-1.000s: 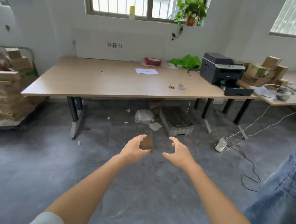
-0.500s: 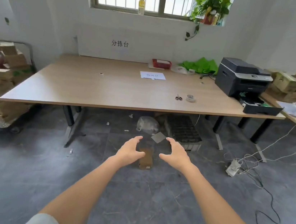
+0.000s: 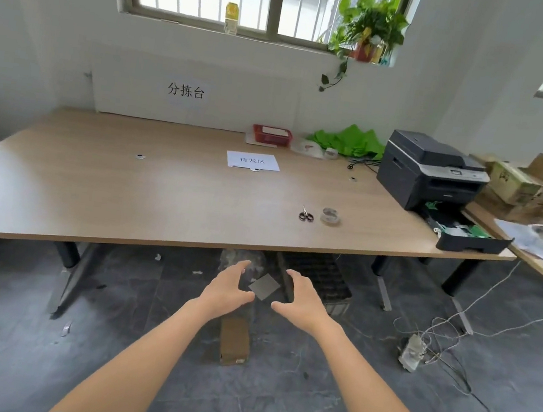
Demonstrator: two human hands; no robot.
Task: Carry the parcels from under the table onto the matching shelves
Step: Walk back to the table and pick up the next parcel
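Note:
A small brown cardboard parcel (image 3: 234,341) lies on the grey floor in front of the long wooden table (image 3: 147,196). My left hand (image 3: 229,290) and my right hand (image 3: 301,299) reach forward side by side above and just beyond the parcel, fingers spread and curved, holding nothing. Under the table edge I see a clear plastic-wrapped bundle (image 3: 242,259), partly hidden by the tabletop and my left hand, and a black crate (image 3: 322,278). A flat grey card (image 3: 264,286) lies on the floor between my hands.
On the table are scissors (image 3: 306,214), a tape roll (image 3: 330,216), a paper label (image 3: 253,161) and a printer (image 3: 431,171) with its tray pulled out. Cardboard boxes (image 3: 524,187) are stacked at the right. A power strip (image 3: 412,352) and cables trail over the floor at right.
I have come closer to the table, so it fills more of the view. The parcel on the floor now sits below my hands and wrists. Both hands stay open.

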